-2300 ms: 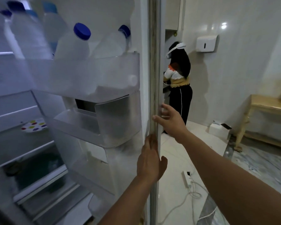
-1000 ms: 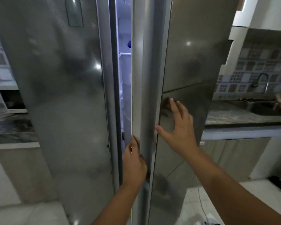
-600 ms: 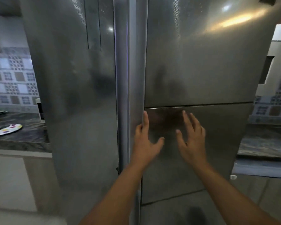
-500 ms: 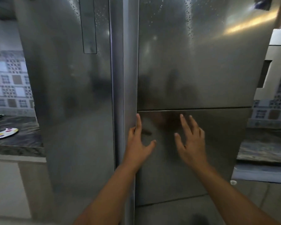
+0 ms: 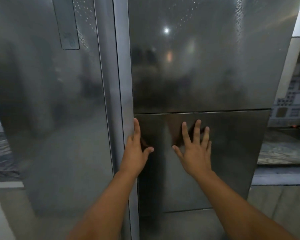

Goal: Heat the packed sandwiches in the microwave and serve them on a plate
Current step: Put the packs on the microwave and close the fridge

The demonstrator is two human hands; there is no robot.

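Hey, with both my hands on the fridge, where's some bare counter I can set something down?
Right of the fridge, a bare stretch of dark counter under the tiled wall. The left counter has something at its edge. Left hand and right hand are empty.

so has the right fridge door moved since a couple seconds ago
Yes. The right fridge door has swung shut against the left door; the lit gap between them is gone. Both hands, left hand and right hand, are flat on it.

**Brushed steel, dark stone**

You face a fridge whose right door (image 5: pixel 206 66) and left door (image 5: pixel 47 118) look like smooth, semi-glossy stainless metal, hazily mirroring a lamp. To your right the countertop (image 5: pixel 282 151) looks like polished veined stone; the wall tiles (image 5: pixel 298 99) behind it are patterned.
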